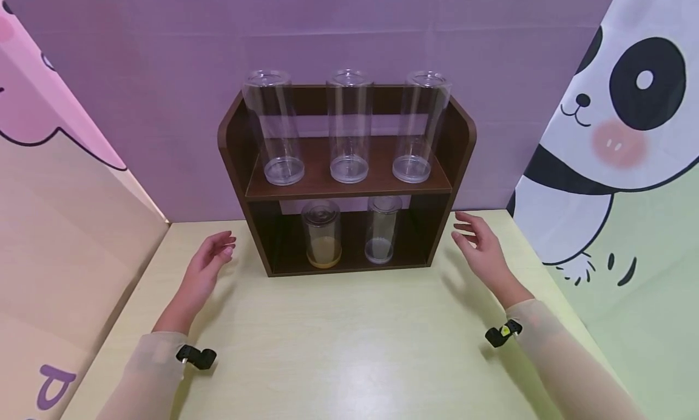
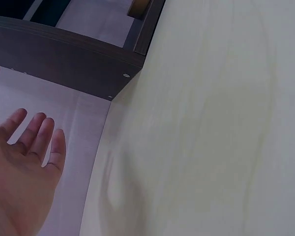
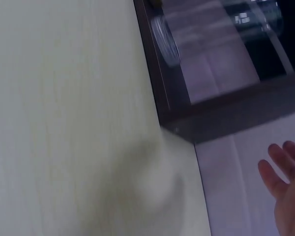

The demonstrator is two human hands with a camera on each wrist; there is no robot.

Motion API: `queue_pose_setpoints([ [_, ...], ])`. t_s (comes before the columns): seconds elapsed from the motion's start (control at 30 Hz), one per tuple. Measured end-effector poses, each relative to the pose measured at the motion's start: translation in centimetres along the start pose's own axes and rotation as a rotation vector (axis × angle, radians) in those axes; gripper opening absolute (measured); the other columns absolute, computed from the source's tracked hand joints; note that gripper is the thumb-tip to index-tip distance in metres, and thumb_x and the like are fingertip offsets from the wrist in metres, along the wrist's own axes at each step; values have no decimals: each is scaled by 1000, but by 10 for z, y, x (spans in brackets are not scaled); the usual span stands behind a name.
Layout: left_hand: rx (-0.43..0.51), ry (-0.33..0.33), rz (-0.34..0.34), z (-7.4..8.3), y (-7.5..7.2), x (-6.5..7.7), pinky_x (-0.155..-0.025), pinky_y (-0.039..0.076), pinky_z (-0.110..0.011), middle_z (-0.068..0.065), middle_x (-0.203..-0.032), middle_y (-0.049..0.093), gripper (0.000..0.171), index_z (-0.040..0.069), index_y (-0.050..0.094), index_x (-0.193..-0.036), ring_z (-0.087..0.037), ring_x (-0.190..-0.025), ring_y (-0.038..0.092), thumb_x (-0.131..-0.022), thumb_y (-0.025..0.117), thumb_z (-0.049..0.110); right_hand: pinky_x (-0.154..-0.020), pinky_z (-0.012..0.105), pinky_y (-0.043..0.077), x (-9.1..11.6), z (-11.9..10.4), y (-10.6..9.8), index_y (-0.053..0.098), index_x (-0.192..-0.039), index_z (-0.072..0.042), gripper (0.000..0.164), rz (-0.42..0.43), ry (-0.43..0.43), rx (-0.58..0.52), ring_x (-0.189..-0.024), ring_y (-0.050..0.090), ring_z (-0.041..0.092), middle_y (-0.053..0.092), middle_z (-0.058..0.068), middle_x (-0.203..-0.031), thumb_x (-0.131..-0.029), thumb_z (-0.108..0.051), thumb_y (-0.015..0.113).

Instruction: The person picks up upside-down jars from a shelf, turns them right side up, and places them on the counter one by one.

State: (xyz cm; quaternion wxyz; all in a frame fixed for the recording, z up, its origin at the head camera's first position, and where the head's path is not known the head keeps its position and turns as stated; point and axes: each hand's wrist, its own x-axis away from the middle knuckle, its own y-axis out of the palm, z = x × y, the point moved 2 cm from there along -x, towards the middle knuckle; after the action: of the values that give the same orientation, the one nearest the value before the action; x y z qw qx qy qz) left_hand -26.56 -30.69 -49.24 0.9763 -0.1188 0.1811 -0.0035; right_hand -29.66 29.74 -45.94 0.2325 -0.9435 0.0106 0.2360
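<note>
1. Purple cloth backdrop (image 1: 175, 104) at 12 o'clock, cream-and-pink cartoon panel (image 1: 54, 213) at 9, panda-print panel (image 1: 628, 159) at 3; pale wood-grain tabletop (image 1: 349, 335) beneath.
2. Dark brown, two-tier shelf unit (image 1: 317, 171) on the tabletop, toward 12 o'clock.
3. Bare left hand (image 1: 204, 265) at 8 o'clock from the shelf unit, bare right hand (image 1: 480, 250) at 4. Hands well apart, one on each side, fingers loosely bent, nothing held.
4. Step in hand, by judgement: a two-sided reach toward the shelf unit. To do it well, move slowly and evenly, palms inward, without jolting the wood. For any jar, wrap fingers around the middle of the wall and lift straight; on the lower tier, draw level toward 6 o'clock, clear of the board above.
5. Counted on the upper tier: three tall, clear, cylindrical jars (image 1: 349, 125), at 10, 12 and 2 o'clock from the unit's centre.
6. Counted on the lower tier: one yellow-bottomed clear jar (image 1: 323, 241) at 7 o'clock, one colourless clear jar (image 1: 383, 229) at 5. Cannot tell whether tinted plastic or contents.
7. Totals: one shelf unit, five jars, two hands, two small black wrist cameras (image 1: 199, 356).
</note>
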Motion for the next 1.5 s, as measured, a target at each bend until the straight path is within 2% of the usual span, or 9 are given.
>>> queue_pose_setpoints([
  [0.17, -53, -18, 3, -2, -1, 2, -101, 48, -10, 16, -132, 62, 45, -10, 47, -155, 2, -120, 62, -116, 56, 12, -101, 15, 55, 4, -16, 18, 63, -151, 0, 48, 84, 40, -55, -127, 69, 45, 66, 22, -146, -105, -4, 76],
  [0.43, -95, -14, 22, 3, 1, 3, -100, 49, -10, 15, -130, 63, 41, -8, 52, -150, 1, -118, 63, -116, 58, 15, -92, 14, 58, 6, -29, 39, 73, -140, -5, 36, 212, 127, -104, -113, 75, 14, 77, 17, -131, -104, -11, 79],
  [0.6, -111, 9, 39, 10, 3, 7, -99, 48, -10, 15, -128, 64, 38, -8, 53, -148, 0, -118, 64, -116, 58, 11, -91, 12, 57, 7, -30, 45, 74, -138, -7, 32, 255, 100, -20, -116, 76, 24, 79, 12, -129, -106, -10, 77],
  [0.8, -57, 37, 72, 27, 16, 18, -98, 51, -11, 11, -124, 66, 32, -12, 56, -141, -6, -117, 63, -112, 60, 2, -83, 9, 55, 9, -30, 47, 72, -135, -6, 31, 292, 73, 58, -116, 75, 29, 78, 11, -127, -104, -6, 78],
  [0.97, -94, 19, 82, 48, 39, 29, -92, 52, -12, 0, -115, 67, 19, -10, 63, -126, -3, -107, 63, -110, 64, -1, -81, 8, 55, 10, -29, 50, 70, -129, -3, 27, 314, 62, 50, -116, 71, 30, 75, 14, -125, -103, -3, 77],
  [1.1, -129, 2, -26, 56, 70, 28, -94, 53, -14, -13, -118, 69, 19, -5, 66, -125, -13, -108, 66, -108, 70, 3, -79, 8, 54, 10, -28, 52, 69, -125, 0, 24, 343, 49, 57, -116, 70, 31, 74, 15, -123, -103, 0, 75],
  [1.27, -97, -69, -116, 45, 110, 19, -107, 57, -35, -24, -134, 65, 42, -5, 59, -138, -32, -122, 65, -103, 79, 5, -78, 8, 54, 7, -28, 55, 68, -125, 0, 22, 341, 50, 53, -115, 70, 32, 73, 16, -123, -103, 0, 74],
  [1.4, -130, -138, -104, 33, 133, 9, -116, 51, -55, -23, -149, 55, 67, -4, 48, -151, -39, -135, 57, -98, 87, 11, -79, 8, 54, 7, -28, 57, 67, -125, 0, 22, 329, 56, 61, -116, 70, 32, 73, 16, -123, -104, -1, 74],
  [1.5, -173, -159, -80, 27, 144, -1, -120, 48, -58, -23, -155, 48, 82, -2, 40, -158, -41, -143, 51, -95, 90, 14, -79, 8, 54, 8, -29, 59, 67, -126, 0, 23, 327, 60, 71, -116, 70, 31, 72, 15, -124, -104, -1, 73],
])
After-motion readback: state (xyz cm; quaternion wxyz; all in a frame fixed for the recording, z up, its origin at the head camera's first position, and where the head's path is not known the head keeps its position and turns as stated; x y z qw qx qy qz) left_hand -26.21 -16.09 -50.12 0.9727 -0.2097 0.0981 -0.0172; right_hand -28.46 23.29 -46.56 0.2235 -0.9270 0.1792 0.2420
